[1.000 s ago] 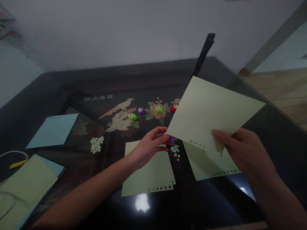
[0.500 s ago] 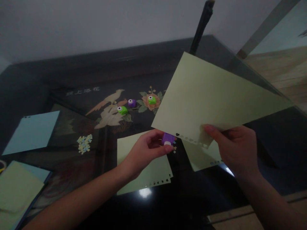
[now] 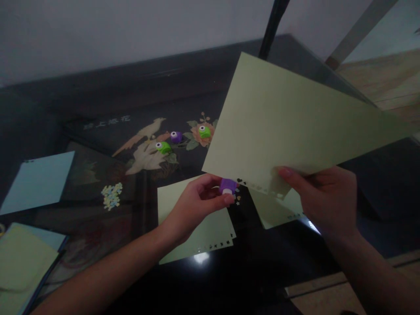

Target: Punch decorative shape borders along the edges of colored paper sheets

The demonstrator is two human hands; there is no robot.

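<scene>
Between the thumb and fingers of my left hand (image 3: 192,205) is a small purple craft punch (image 3: 227,186) with a white part facing me. My right hand (image 3: 328,197) pinches a pale yellow-green sheet of paper (image 3: 285,127) by its lower edge, thumb on top, and holds it tilted above the table. Small cut-outs, one heart-shaped, run along that edge, and its left end is close beside the punch. Below the punch lie a few tiny paper shapes (image 3: 238,203). Under my left hand rest more punched sheets (image 3: 183,249); another sheet (image 3: 269,214) is partly hidden beneath the raised one.
Two green punches (image 3: 163,147) and a purple punch (image 3: 176,137) stand farther back on the dark glossy table (image 3: 144,284). To the left are a pile of paper cut-outs (image 3: 112,196), a blue sheet (image 3: 39,179) and a stack of coloured paper (image 3: 26,267).
The purple punch in my left hand has shifted slightly, and a second hole now shows beside the heart in the sheet's edge. The whole view has moved a little.
</scene>
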